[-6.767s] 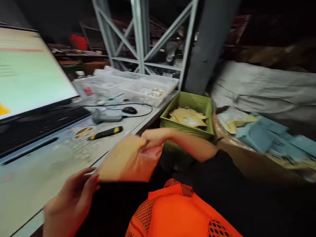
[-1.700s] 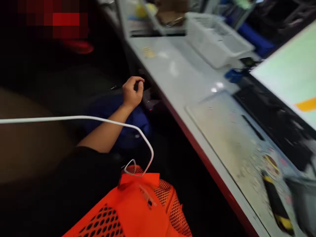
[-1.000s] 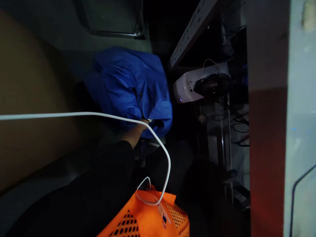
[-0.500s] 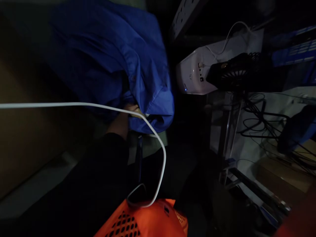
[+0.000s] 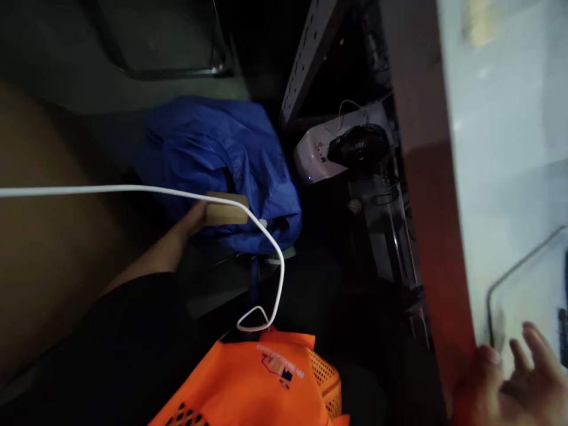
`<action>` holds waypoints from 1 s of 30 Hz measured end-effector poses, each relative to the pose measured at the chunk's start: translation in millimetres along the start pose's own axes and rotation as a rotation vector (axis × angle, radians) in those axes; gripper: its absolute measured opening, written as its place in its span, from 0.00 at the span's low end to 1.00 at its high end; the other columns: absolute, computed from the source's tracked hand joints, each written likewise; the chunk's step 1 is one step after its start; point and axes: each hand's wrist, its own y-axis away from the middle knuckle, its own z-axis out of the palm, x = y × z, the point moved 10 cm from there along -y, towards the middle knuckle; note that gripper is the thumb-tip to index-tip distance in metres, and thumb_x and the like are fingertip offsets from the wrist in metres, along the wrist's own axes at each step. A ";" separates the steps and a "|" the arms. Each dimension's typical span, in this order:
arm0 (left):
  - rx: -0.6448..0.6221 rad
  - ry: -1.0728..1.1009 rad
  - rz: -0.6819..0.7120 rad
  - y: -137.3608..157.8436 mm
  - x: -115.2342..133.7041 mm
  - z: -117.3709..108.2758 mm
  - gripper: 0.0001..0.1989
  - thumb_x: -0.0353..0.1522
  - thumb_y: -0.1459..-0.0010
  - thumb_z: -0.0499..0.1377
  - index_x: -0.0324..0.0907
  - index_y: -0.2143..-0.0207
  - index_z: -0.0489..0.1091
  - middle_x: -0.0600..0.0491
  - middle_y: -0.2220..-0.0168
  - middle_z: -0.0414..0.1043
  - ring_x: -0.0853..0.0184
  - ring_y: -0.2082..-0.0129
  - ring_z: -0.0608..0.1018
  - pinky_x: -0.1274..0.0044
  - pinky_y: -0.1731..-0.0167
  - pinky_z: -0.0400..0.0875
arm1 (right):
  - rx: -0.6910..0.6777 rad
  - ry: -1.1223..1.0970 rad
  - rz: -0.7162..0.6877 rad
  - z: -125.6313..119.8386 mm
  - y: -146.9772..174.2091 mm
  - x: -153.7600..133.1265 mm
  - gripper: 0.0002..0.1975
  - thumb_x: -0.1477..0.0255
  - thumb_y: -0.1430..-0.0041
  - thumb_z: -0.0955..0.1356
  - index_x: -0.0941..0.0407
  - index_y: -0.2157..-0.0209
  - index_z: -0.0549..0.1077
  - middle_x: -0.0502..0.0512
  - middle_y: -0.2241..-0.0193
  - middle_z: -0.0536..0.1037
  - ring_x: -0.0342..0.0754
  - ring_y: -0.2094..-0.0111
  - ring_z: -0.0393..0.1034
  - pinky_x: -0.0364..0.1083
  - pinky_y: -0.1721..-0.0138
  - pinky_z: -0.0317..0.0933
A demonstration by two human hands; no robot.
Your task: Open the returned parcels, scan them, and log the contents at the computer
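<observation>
My left hand (image 5: 195,218) is closed on a small tan box (image 5: 226,210), held just above a blue cloth bag (image 5: 213,148). Its fingers are mostly hidden behind the box. The bag lies crumpled, with a dark opening near the box. Over at the lower right, my right hand (image 5: 519,384) rests at the edge of a white tabletop (image 5: 510,148). Its fingers are apart and slightly bent, with nothing seen in them. Close to that hand, a thin dark bent rod or wire (image 5: 501,281) lies on the tabletop.
A white cable (image 5: 133,188) crosses the view and loops down to an orange vest (image 5: 270,378) on my body. Beyond the bag stand a white device (image 5: 317,157) with a blue light and a black fan (image 5: 359,145). A metal tube frame (image 5: 173,74) is at upper left.
My left hand has drawn back out of the blue bag's opening, and the tan box now shows in it. The view has risen; the tabletop and my right hand have come into sight.
</observation>
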 end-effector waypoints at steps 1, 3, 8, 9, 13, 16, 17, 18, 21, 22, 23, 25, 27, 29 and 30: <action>-0.001 0.040 -0.014 4.4 16.6 -14.2 0.28 0.61 0.40 0.57 0.46 0.65 0.72 0.51 0.76 0.79 0.56 0.70 0.81 0.61 0.64 0.82 | 0.031 -0.035 -0.021 -1.6 2.5 -0.9 0.32 0.53 0.38 0.69 0.28 0.33 0.68 0.51 0.35 0.72 0.73 0.34 0.66 0.80 0.35 0.62; -0.020 0.121 -0.015 24.2 58.9 -35.2 0.27 0.60 0.39 0.54 0.46 0.65 0.71 0.52 0.77 0.79 0.57 0.72 0.80 0.62 0.68 0.82 | 0.039 -0.102 -0.083 -0.8 4.4 -4.7 0.29 0.56 0.32 0.69 0.38 0.31 0.69 0.57 0.34 0.71 0.68 0.33 0.66 0.77 0.33 0.61; -0.260 0.318 0.120 132.6 201.2 28.1 0.23 0.53 0.40 0.57 0.46 0.61 0.79 0.47 0.68 0.85 0.50 0.63 0.84 0.59 0.63 0.84 | -0.033 -0.377 -0.301 -20.9 18.4 -45.7 0.29 0.59 0.27 0.69 0.47 0.29 0.65 0.62 0.30 0.64 0.64 0.28 0.58 0.71 0.28 0.55; -0.341 0.366 0.131 163.4 226.7 62.8 0.22 0.52 0.42 0.58 0.46 0.60 0.80 0.47 0.66 0.85 0.48 0.62 0.84 0.59 0.63 0.84 | -0.079 -0.443 -0.381 -28.6 26.1 -61.1 0.34 0.57 0.28 0.71 0.46 0.26 0.61 0.62 0.27 0.59 0.66 0.26 0.54 0.71 0.28 0.54; -0.770 0.250 0.124 305.3 288.0 230.8 0.30 0.57 0.42 0.58 0.45 0.54 0.83 0.43 0.59 0.86 0.44 0.60 0.86 0.60 0.67 0.83 | -0.101 -0.450 -0.602 -81.0 52.8 -85.9 0.54 0.44 0.37 0.75 0.42 0.21 0.46 0.57 0.21 0.39 0.70 0.22 0.35 0.72 0.25 0.45; -1.110 0.025 0.281 403.6 311.3 333.0 0.49 0.72 0.45 0.52 0.51 0.35 0.73 0.41 0.50 0.84 0.42 0.54 0.86 0.59 0.65 0.84 | 0.014 -0.487 -0.400 -135.9 45.6 -26.7 0.54 0.36 0.35 0.68 0.48 0.20 0.48 0.60 0.22 0.45 0.67 0.22 0.40 0.68 0.24 0.46; -1.201 -0.052 0.375 430.1 318.8 359.5 0.54 0.75 0.49 0.52 0.54 0.30 0.66 0.41 0.46 0.82 0.41 0.52 0.86 0.59 0.66 0.84 | 0.065 -0.543 -0.274 -154.2 41.6 5.6 0.53 0.34 0.34 0.65 0.51 0.21 0.50 0.61 0.23 0.49 0.65 0.23 0.45 0.66 0.25 0.48; -1.278 -0.149 0.474 453.3 324.2 383.9 0.57 0.75 0.52 0.56 0.56 0.27 0.61 0.41 0.44 0.81 0.40 0.51 0.85 0.61 0.66 0.84 | 0.108 -0.613 -0.139 -169.1 38.9 40.1 0.52 0.33 0.33 0.62 0.53 0.22 0.52 0.62 0.25 0.55 0.64 0.24 0.50 0.64 0.25 0.50; -1.298 -0.468 0.779 495.2 334.0 449.4 0.61 0.61 0.62 0.76 0.54 0.28 0.61 0.41 0.45 0.81 0.38 0.46 0.83 0.61 0.58 0.84 | 0.097 -0.860 0.223 -181.8 37.4 131.3 0.49 0.33 0.30 0.54 0.56 0.26 0.62 0.62 0.33 0.71 0.60 0.32 0.65 0.60 0.30 0.61; -1.249 -0.525 0.851 501.5 336.1 469.5 0.59 0.55 0.64 0.80 0.52 0.31 0.64 0.42 0.46 0.82 0.39 0.44 0.83 0.59 0.52 0.83 | 0.040 -0.911 0.315 -177.3 38.3 153.3 0.50 0.32 0.29 0.52 0.57 0.28 0.64 0.63 0.37 0.74 0.60 0.36 0.70 0.60 0.34 0.66; -1.202 -0.531 0.884 505.1 336.8 488.4 0.55 0.51 0.65 0.82 0.49 0.36 0.68 0.43 0.46 0.82 0.41 0.43 0.82 0.58 0.47 0.81 | -0.020 -0.900 0.390 -173.2 39.9 172.7 0.50 0.33 0.29 0.48 0.57 0.29 0.66 0.63 0.41 0.77 0.59 0.41 0.75 0.58 0.39 0.71; -1.159 -0.432 0.856 506.2 330.9 521.3 0.44 0.48 0.63 0.81 0.46 0.45 0.70 0.43 0.46 0.81 0.44 0.43 0.82 0.57 0.42 0.78 | -0.083 -0.720 0.489 -175.8 45.2 209.9 0.51 0.34 0.28 0.45 0.57 0.30 0.68 0.63 0.45 0.80 0.57 0.48 0.78 0.56 0.44 0.74; -1.160 -0.325 0.783 499.6 315.7 546.9 0.39 0.50 0.60 0.78 0.44 0.50 0.69 0.41 0.46 0.80 0.46 0.44 0.82 0.57 0.43 0.79 | -0.034 -0.455 0.553 -197.0 53.1 249.8 0.44 0.38 0.24 0.51 0.58 0.30 0.68 0.65 0.44 0.79 0.57 0.45 0.76 0.55 0.40 0.69; -1.120 -0.276 0.756 485.0 301.3 562.2 0.39 0.52 0.56 0.76 0.43 0.49 0.66 0.39 0.46 0.80 0.46 0.45 0.83 0.56 0.43 0.78 | 0.037 -0.172 0.665 -224.0 67.6 292.5 0.36 0.47 0.22 0.59 0.59 0.28 0.65 0.66 0.42 0.77 0.60 0.40 0.72 0.57 0.35 0.63; -1.096 -0.265 0.756 476.8 295.5 566.8 0.40 0.53 0.55 0.75 0.42 0.49 0.65 0.38 0.45 0.79 0.46 0.45 0.83 0.56 0.43 0.78 | 0.056 -0.051 0.731 -235.0 76.3 312.4 0.33 0.51 0.22 0.62 0.60 0.28 0.65 0.68 0.41 0.76 0.62 0.38 0.69 0.57 0.34 0.61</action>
